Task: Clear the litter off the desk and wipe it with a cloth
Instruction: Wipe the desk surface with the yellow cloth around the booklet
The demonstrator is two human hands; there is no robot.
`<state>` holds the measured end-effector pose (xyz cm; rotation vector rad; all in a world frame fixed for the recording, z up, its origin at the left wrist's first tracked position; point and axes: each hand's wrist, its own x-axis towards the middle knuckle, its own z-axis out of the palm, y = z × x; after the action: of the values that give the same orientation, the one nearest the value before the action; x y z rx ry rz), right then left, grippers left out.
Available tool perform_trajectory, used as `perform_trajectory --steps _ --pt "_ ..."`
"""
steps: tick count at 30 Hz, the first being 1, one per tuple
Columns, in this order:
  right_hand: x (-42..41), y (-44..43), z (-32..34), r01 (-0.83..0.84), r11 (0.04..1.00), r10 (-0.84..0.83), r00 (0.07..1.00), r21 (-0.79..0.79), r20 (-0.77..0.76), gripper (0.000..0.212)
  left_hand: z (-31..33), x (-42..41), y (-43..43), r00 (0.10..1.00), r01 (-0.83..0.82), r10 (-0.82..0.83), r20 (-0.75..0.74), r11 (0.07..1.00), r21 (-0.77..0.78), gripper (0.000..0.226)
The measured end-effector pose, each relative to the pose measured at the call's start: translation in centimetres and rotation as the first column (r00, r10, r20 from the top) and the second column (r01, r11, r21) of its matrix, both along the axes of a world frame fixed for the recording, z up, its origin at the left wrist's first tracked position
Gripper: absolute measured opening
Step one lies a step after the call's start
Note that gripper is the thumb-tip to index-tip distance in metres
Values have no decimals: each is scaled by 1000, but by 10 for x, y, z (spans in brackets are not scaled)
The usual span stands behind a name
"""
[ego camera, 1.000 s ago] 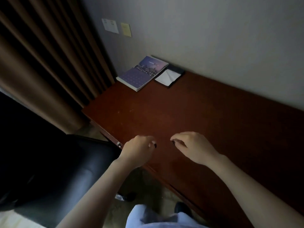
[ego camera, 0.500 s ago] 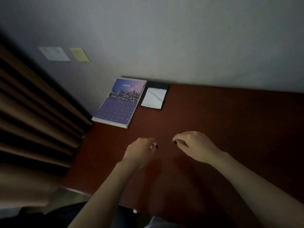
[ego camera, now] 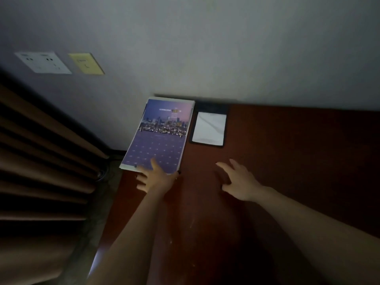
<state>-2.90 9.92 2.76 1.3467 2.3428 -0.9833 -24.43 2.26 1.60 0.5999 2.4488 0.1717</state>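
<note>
A dark red wooden desk (ego camera: pixel 287 161) runs along the wall. At its far left corner lies a purple booklet (ego camera: pixel 162 132) with a city skyline on its cover. Right of it sits a white notepad (ego camera: pixel 209 128) in a black holder. My left hand (ego camera: pixel 156 177) reaches the booklet's near edge with spread fingers, fingertips on the cover. My right hand (ego camera: pixel 238 179) hovers over bare desk below the notepad, fingers spread and holding nothing. No cloth is in view.
Brown curtains (ego camera: pixel 41 161) hang at the left beside the desk's end. A white socket plate (ego camera: pixel 43 62) and a yellow plate (ego camera: pixel 86 63) are on the grey wall above. The room is dim.
Both hands went from loosely curled to spread and moved forward. My left hand now touches the booklet's near edge. The camera has tilted up and closer to the wall.
</note>
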Motion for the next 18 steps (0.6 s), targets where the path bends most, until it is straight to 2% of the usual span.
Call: perform_trajectory --steps 2,4,7,13,18 --pt "-12 12 -10 31 998 -29 999 -60 35 81 -14 -6 5 990 -125 125 62 992 -4 113" --pt "-24 27 -19 70 996 -67 996 -59 57 85 -24 -5 10 986 -154 155 66 988 -17 116" --pt "-38 46 -32 24 1000 -23 994 -10 111 91 -35 0 13 987 -159 160 33 987 -32 117" --pt "-54 71 -45 88 996 -88 992 12 93 94 -39 2 11 993 -115 116 10 993 -35 116" --pt "-47 87 -31 78 996 -77 997 -39 31 93 -28 -1 14 999 32 -29 41 996 -87 104"
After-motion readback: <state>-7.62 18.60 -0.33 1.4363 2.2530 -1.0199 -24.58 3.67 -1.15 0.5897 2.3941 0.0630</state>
